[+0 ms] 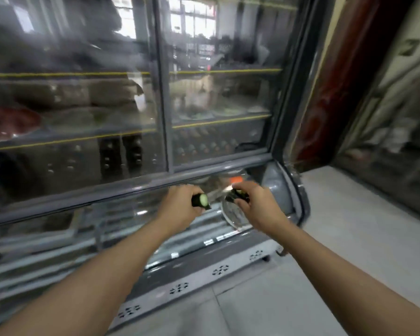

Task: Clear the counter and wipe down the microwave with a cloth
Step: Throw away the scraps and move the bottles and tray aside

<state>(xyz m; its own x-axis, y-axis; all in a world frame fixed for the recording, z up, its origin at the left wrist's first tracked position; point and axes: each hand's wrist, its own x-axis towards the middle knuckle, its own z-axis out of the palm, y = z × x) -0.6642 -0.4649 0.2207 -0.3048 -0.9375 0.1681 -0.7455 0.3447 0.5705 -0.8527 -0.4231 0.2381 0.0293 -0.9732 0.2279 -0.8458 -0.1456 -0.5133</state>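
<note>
My left hand (180,204) grips a cut cucumber piece (201,201), dark green with its pale cut face pointing right. My right hand (255,202) holds another dark green cucumber piece (238,195) just to the right of the first. Both hands are stretched out in front of a grey glass-fronted display fridge (165,117), at its lower right. Under my right hand, behind the lower glass, lies a shiny round plate (230,214). No microwave or cloth is in view. The picture is blurred by motion.
The fridge shelves (218,121) carry trays, dishes and rows of bottles behind sliding glass doors. A vented grey base panel (199,280) runs along its foot. Pale floor tiles (349,226) spread to the right, bounded by a dark red panel (337,81) and a wall.
</note>
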